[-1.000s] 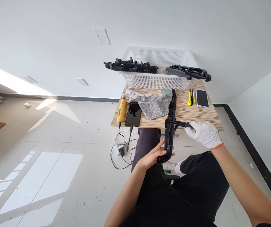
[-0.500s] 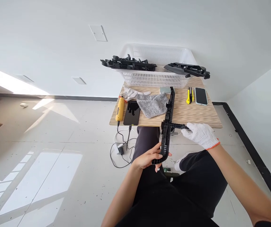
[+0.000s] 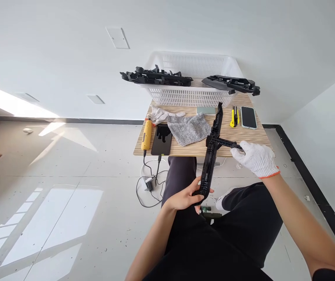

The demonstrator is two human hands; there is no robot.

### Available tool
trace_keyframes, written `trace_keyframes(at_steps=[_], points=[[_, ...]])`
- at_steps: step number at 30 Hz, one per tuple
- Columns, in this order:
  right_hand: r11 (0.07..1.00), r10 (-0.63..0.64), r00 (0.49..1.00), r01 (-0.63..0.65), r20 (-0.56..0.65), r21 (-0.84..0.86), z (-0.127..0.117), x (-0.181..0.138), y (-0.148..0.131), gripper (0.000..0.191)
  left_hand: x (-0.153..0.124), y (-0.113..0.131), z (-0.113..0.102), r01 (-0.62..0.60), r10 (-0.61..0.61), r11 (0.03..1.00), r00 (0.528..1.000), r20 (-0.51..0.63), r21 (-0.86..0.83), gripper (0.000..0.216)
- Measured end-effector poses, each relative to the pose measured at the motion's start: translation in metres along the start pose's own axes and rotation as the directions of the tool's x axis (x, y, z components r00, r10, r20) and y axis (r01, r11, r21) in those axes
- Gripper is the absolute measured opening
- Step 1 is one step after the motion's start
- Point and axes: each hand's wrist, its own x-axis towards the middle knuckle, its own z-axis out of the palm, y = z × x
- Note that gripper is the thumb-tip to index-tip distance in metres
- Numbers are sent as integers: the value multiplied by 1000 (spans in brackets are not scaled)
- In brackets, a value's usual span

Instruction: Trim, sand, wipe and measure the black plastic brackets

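A long black plastic trim part with a side arm slants up from my lap over the table's front edge. My bare left hand is closed around its lower end, the thumb on top and fingertips showing on the far side. My right hand, in a white knit glove with an orange cuff, pinches the tip of the side arm that sticks out to the right. Behind the part lies a crumpled grey cloth.
A white plastic basket at the back carries black parts and another black part. On the table are a yellow corded tool, a black tablet, a white glove, a yellow cutter and a phone. Cables hang left.
The trim part has tilted, its upper end swinging to the right. My right hand has moved right and slightly up with the side arm; my left hand keeps its hold.
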Motion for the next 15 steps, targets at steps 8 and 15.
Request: trace_keyframes(at_steps=[8, 15], points=[[1000, 21, 997, -20, 70, -16, -10, -1, 10, 41, 1, 5, 5, 21, -22, 996, 1000, 21, 82, 74], [1000, 19, 998, -20, 57, 18, -9, -8, 15, 48, 1, -1, 4, 28, -29, 997, 999, 14, 73, 74]])
